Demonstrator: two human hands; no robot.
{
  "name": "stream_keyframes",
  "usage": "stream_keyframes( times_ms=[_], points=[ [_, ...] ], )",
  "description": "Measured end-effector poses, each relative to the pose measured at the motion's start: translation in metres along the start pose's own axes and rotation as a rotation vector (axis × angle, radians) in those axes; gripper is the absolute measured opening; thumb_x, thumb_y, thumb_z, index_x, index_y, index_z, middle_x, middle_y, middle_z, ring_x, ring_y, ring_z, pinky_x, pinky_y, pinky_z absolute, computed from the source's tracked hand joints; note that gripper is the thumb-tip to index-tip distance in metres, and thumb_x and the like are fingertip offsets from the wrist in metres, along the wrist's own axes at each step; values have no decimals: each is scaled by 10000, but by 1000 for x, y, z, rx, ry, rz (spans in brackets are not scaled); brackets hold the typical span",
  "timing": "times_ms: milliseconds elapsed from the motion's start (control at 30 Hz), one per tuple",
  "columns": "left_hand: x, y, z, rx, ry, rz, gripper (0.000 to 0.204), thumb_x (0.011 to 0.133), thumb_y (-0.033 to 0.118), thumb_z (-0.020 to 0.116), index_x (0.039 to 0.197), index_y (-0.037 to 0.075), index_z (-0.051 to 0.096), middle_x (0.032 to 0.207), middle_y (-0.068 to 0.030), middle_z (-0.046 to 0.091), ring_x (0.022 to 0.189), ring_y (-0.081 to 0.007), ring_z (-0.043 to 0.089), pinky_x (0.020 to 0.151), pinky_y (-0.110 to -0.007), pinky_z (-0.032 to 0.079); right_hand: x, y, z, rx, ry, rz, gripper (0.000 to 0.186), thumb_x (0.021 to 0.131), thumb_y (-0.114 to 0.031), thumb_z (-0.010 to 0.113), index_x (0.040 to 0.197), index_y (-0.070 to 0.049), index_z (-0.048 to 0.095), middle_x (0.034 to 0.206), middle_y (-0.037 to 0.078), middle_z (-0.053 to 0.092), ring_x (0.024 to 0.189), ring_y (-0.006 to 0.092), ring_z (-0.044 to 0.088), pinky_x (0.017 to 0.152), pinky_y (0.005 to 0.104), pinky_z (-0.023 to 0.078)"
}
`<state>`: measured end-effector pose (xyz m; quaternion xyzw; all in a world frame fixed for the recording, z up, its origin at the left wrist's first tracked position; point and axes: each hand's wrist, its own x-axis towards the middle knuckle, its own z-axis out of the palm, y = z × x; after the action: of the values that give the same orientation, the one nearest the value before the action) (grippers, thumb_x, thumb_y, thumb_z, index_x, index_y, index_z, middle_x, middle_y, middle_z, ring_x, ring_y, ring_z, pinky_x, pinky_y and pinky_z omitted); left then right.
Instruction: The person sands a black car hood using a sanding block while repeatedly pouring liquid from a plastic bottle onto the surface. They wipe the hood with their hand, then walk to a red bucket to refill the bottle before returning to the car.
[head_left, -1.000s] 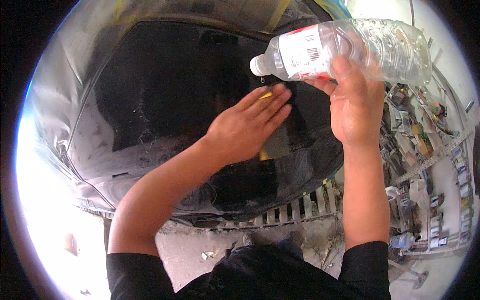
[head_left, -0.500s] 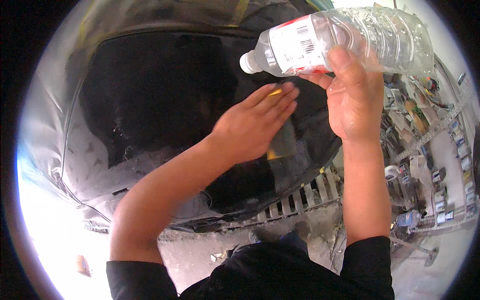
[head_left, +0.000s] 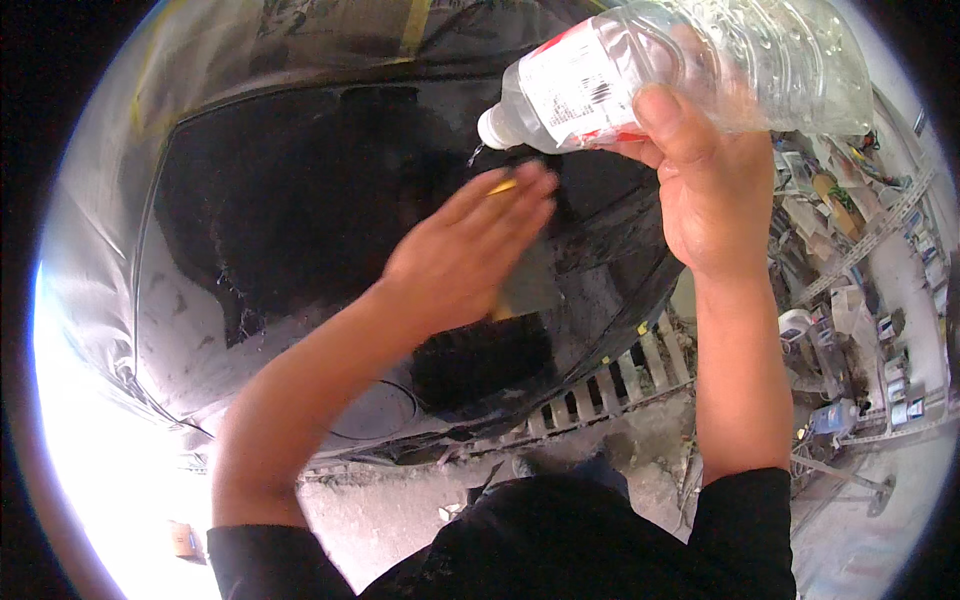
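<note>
My left hand [head_left: 465, 240], fingers close together, presses a dark sheet with yellow parts [head_left: 525, 290] on the glossy black car panel [head_left: 290, 180]; the hand is slightly blurred and hides much of the sheet. My right hand [head_left: 710, 200] grips a large clear plastic bottle [head_left: 800, 70] with a white and red label, tilted cap-down above the left hand. A thin trickle of liquid falls from the white cap [head_left: 490, 128].
Grey plastic sheeting [head_left: 100, 280] with yellow tape surrounds the panel. Along its near edge runs a slatted rack [head_left: 650, 355] over a dusty floor [head_left: 380, 520]. Cluttered metal shelving [head_left: 840, 250] with containers, tools and paper scraps stands to the right.
My left hand and the sheet moved rightward, then back left to slightly left of where they began. The bottle has risen and shifted slightly left in view.
</note>
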<state>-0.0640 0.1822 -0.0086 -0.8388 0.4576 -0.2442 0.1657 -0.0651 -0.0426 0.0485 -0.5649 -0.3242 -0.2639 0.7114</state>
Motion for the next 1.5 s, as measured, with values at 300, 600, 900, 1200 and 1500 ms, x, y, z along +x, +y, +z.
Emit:
stream_keyframes(
  times_ms=[300, 600, 900, 1200, 1500],
  points=[
    [-68, -15, -19, 96, -202, -63, 690, 815, 210, 569, 1457, 12, 409, 1585, -138, 301, 1497, -249, 218, 1222, -419, 154, -9, 5, -17, 91, 65, 56, 601, 877, -180, 718, 1348, 62, 432, 1184, 150, 617, 993, 230, 682, 825, 383, 602],
    [49, 30, 3, -27, -43, -176, 688, 834, 227, 511, 1469, -1, 379, 1586, -148, 292, 1483, -238, 252, 1221, -403, 149, 5, 15, -33, 184, -14, 112, 627, 885, -160, 705, 1377, 78, 400, 1180, 166, 620, 1007, 236, 679, 843, 383, 596],
    [-58, 36, -12, -8, -247, -552, 873, 807, 327, 668, 1512, -12, 279, 1615, -219, 139, 1509, -342, 116, 1219, -469, 104, 5, 9, -30, 131, -58, 78, 677, 890, -232, 716, 1388, 80, 379, 1238, 192, 592, 1037, 247, 670, 826, 380, 608],
    [43, 63, 23, -36, 49, -395, 675, 820, 204, 540, 1445, -8, 399, 1563, -201, 305, 1481, -300, 245, 1212, -465, 156, 10, 11, -45, 113, -65, 73, 692, 888, -209, 713, 1411, 75, 359, 1266, 194, 578, 1075, 251, 651, 830, 374, 606],
    [6, 62, 14, 21, -172, -552, 807, 824, 290, 590, 1502, -29, 291, 1616, -217, 143, 1519, -327, 78, 1218, -479, 83, 9, 23, -54, 157, -37, 48, 718, 871, -235, 742, 1397, 96, 382, 1257, 192, 588, 1062, 242, 660, 834, 360, 603]
  ],
)
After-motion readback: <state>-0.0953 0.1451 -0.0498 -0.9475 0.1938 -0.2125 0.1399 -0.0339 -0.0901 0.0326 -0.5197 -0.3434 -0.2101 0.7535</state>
